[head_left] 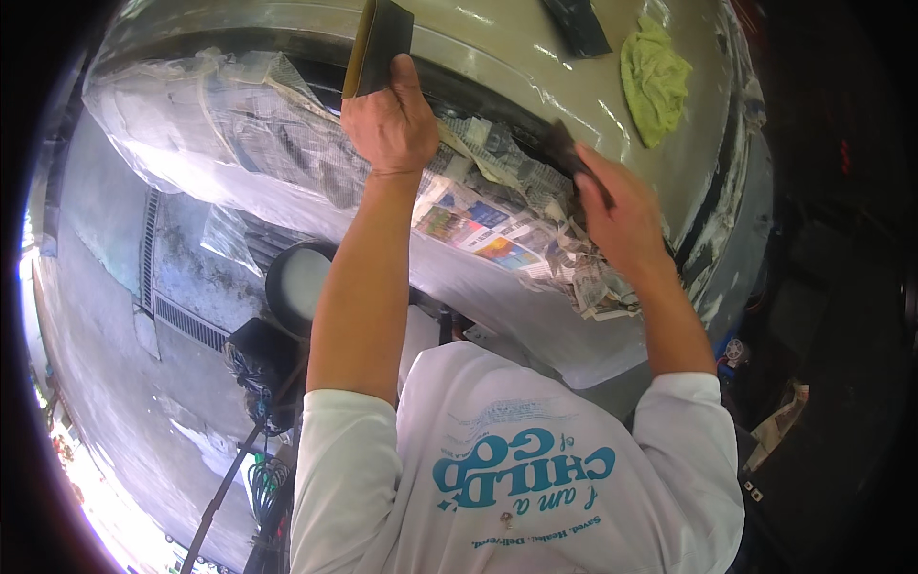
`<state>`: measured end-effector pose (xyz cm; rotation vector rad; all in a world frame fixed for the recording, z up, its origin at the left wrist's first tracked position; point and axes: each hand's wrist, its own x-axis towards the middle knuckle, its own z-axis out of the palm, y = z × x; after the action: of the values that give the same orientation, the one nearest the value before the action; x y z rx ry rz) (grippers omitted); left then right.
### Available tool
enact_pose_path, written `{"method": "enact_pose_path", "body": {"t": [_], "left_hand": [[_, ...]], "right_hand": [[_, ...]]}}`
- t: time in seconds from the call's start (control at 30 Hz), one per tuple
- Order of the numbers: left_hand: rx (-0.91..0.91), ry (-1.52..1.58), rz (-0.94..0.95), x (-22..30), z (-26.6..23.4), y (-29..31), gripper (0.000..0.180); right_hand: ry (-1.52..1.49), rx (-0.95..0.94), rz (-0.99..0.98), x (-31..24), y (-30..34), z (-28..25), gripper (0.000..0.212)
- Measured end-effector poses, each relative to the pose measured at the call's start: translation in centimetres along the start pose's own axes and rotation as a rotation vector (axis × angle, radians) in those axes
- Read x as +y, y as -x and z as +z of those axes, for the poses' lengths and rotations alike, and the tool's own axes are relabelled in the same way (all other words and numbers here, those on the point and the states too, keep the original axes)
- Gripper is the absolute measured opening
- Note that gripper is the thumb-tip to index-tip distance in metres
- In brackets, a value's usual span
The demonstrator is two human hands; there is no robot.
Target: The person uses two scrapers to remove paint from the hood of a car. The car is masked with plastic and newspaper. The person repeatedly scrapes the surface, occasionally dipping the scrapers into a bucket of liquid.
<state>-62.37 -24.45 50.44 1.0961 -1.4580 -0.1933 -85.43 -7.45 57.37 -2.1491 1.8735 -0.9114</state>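
Note:
My left hand (394,132) is closed, thumb up, on a flat piece of folded sandpaper (387,46), dark on its face and tan along its edge. It is held up over the beige, glossy car panel (507,57). My right hand (622,210), slightly blurred, grips a thin dark strip of sandpaper (571,158) at the dark gap along the panel's near edge. Crumpled newspaper masking (488,225) lines that edge below both hands, with whitish plastic sheeting (182,115) over and beside it.
On the panel lie a yellow-green cloth (654,81) and a dark folded sheet (579,26). To the left, a round lamp-like object (304,285) stands near a dark stand and coiled cables (273,483). A floor grate (186,320) runs across the concrete floor.

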Motion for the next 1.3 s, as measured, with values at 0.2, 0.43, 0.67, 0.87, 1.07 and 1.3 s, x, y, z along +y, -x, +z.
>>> {"method": "enact_pose_path", "body": {"t": [0.2,0.43,0.67,0.87,1.07,1.3], "left_hand": [[-0.029,-0.05,-0.033,0.1,-0.2,0.1,0.032],[-0.078,-0.09,-0.049,0.1,-0.2,0.2,0.033],[-0.025,-0.069,-0.082,-0.4,-0.1,0.4,0.03],[-0.114,-0.145,-0.158,0.3,-0.2,0.2,0.031],[-0.055,-0.095,-0.096,-0.9,0.1,0.6,0.031],[-0.078,-0.127,-0.101,-0.7,-0.1,0.5,0.03]], "right_hand": [[0.09,-0.049,0.091,3.3,3.5,-3.3,0.038],[0.034,0.052,0.141,3.8,4.8,-2.9,0.03],[-0.1,-0.028,0.413,3.2,4.4,-3.5,0.036],[-0.501,0.12,0.679,1.3,4.1,-5.3,0.045],[-0.398,-0.031,0.646,1.3,4.2,-4.2,0.045],[-0.208,-0.053,0.475,0.5,3.0,-1.7,0.041]]}}
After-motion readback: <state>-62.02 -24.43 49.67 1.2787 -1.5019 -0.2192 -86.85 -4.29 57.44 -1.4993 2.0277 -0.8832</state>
